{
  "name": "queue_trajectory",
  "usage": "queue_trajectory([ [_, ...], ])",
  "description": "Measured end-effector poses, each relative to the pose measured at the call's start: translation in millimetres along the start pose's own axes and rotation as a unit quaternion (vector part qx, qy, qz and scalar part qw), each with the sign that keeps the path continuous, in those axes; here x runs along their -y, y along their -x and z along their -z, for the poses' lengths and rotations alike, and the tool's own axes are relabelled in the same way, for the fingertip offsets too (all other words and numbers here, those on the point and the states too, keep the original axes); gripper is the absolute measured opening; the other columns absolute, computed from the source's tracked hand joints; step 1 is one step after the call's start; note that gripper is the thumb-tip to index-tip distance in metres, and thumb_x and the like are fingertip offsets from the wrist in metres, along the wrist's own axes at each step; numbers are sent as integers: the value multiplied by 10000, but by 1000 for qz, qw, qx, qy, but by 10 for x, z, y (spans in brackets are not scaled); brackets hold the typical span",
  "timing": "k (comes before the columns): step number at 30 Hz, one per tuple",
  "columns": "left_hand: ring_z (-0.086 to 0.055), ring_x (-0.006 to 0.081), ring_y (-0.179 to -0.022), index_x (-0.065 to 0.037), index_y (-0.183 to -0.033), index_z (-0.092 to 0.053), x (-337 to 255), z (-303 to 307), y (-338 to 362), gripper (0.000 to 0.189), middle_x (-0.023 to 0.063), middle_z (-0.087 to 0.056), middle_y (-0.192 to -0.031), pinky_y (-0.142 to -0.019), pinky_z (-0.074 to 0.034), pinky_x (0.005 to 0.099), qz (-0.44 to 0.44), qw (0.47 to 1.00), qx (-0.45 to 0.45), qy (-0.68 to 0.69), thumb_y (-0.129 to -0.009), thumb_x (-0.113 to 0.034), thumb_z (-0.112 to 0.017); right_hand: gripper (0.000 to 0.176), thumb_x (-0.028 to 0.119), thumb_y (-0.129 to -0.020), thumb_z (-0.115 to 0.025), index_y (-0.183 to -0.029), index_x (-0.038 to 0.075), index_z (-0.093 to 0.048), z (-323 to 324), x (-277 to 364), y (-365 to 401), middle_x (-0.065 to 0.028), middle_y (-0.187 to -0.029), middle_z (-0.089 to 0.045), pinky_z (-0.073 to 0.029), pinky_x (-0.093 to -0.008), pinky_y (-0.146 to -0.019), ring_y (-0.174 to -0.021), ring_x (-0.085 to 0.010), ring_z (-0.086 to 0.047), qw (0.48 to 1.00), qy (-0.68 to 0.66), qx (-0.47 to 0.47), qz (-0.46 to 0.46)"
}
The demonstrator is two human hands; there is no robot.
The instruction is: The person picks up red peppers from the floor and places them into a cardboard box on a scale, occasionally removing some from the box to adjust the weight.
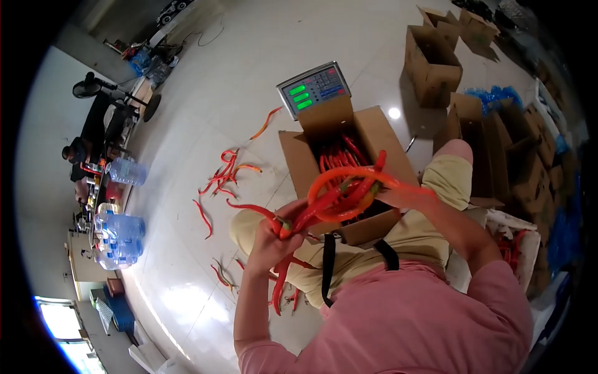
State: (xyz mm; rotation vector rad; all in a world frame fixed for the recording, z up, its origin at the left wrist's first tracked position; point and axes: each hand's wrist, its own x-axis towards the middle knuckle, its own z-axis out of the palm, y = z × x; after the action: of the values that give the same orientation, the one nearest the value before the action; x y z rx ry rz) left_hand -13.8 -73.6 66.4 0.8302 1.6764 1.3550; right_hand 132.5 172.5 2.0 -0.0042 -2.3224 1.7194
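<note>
My left hand (269,248) is closed around several long red chili peppers (314,215), some curling out above it and others hanging below. Across from it, my right hand (402,198) grips the other side of the bunch; its fingers are partly hidden by the curved peppers. Beneath both hands stands an open cardboard box (386,134) with red chili peppers (339,153) inside. A scale display (314,89) with green-lit readouts is just behind the box.
Loose chili peppers (227,171) lie scattered on the tiled floor (218,100) to the left. Open cardboard boxes (433,68) stand at the right, near blue plastic (498,96). A white container (529,249) holding peppers is beside my right side. Water jugs (121,234) line the far left.
</note>
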Motion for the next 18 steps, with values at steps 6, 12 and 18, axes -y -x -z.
queue_trajectory([
  [6,-525,75,-653,-5,-1087,-566,-13,84,-8,382,19,-593,-860,-560,-419,196,53,995,-74,45,-711,54,-585,277,114,-875,-513,-1130,11,-541,439,-108,249,-6,-795,-573,-385,-184,-522,-602,-47,-474,948,-170,-210,-166],
  [12,-533,105,-586,24,-1112,-542,-9,6,105,409,62,-584,-784,-545,-446,233,18,966,-211,146,-708,65,-591,335,159,-883,-535,-1188,26,-492,406,-635,0,-33,-913,-585,-406,-203,-557,-673,-64,-504,939,-189,-204,-201],
  [18,-495,122,-573,58,-1109,-529,-105,-16,183,451,77,-564,-812,-543,-417,249,7,986,-167,-2,-659,79,-526,452,183,-863,-589,-1264,45,-432,27,-181,-173,-51,-1204,-479,-389,-269,-898,-1097,-128,-455,927,-358,-105,-43],
])
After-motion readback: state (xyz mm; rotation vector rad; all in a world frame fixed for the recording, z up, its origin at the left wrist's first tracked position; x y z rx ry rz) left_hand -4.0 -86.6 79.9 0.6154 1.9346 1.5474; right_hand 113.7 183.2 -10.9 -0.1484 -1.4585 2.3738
